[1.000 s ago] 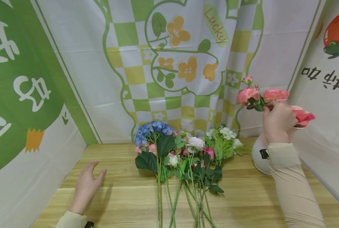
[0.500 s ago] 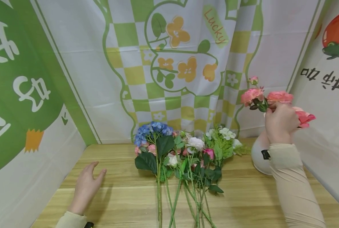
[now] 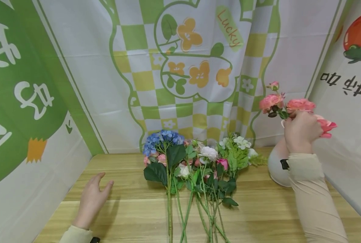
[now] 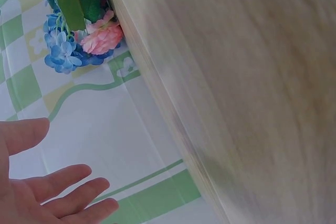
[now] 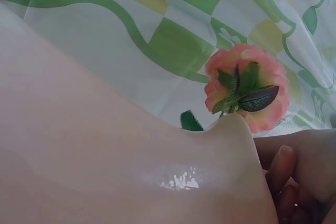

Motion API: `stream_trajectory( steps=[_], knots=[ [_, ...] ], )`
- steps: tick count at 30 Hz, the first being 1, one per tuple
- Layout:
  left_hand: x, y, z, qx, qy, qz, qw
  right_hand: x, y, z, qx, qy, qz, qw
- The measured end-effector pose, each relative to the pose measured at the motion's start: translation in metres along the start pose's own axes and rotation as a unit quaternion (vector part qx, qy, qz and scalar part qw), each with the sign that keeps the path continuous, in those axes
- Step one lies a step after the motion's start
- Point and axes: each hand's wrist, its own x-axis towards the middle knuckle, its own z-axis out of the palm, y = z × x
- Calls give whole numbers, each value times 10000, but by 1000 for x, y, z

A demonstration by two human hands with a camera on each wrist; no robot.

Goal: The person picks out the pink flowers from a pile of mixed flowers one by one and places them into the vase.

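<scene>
At the right, my right hand [image 3: 302, 132] is at the mouth of a glossy white-to-pink vase [image 3: 277, 165], fingers curled around the stem of a pink flower spray [image 3: 271, 102]. The stem itself is mostly hidden by the hand. A deeper pink rose [image 3: 327, 127] shows just beyond the knuckles. In the right wrist view, a pink bloom [image 5: 247, 90] with green sepals stands above the vase's wavy rim [image 5: 233, 124], and the curled fingers [image 5: 283, 166] are beside it. My left hand [image 3: 92, 199] holds nothing over the left of the table, fingers loosely spread.
Across the middle of the wooden table [image 3: 128, 209] lie several cut flowers: a blue hydrangea [image 3: 162, 140], a white flower [image 3: 209, 153], a magenta rosebud [image 3: 222, 163] and white-green sprays [image 3: 242, 142], stems toward me. Printed cloth [image 3: 198, 111] hangs behind the table.
My right hand and the pink flower spray have shifted slightly right and down at the vase mouth. The left hand and the flowers on the table stay put.
</scene>
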Motion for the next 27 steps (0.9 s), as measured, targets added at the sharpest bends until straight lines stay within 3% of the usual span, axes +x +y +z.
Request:
stream_trajectory(
  steps=[6,9,27],
  knots=[
    [1,0,1,17,66,31,10000,0,0,-2,-112,-230,56,9997],
    [0,1,0,19,-72,-40,10000,0,-1,-2,-133,-296,97,9994],
    [-1,3,-2,-9,-54,3,10000,-4,-2,-10,-257,-475,154,9984]
  ],
)
